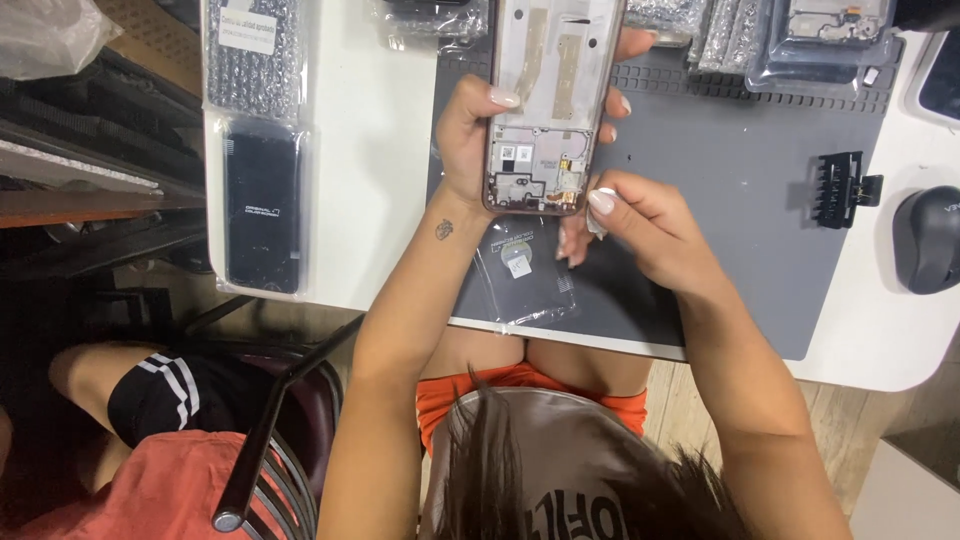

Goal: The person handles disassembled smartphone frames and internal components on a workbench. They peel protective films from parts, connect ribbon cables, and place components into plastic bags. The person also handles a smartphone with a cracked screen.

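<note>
The left hand (468, 135) has its grip closed around an opened phone frame with bare metal and small circuit parts (550, 100), held up over the back part of the grey rubber work mat (740, 200). The right hand (640, 225) pinches a small white bit (598, 215) in a tight grip at the frame's bottom corner. A clear plastic bag with a white label (522, 270) lies on the mat's front edge. On the white tabletop's (370, 150) left edge lie two packs — a bubble-wrap pack with a white label (252, 55) and a black flat pack (262, 205).

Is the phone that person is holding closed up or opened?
Opened. The phone in the left hand has no back cover: its circuit board and inner frame are bare, and the right hand fingers touch its lower edge.
</note>
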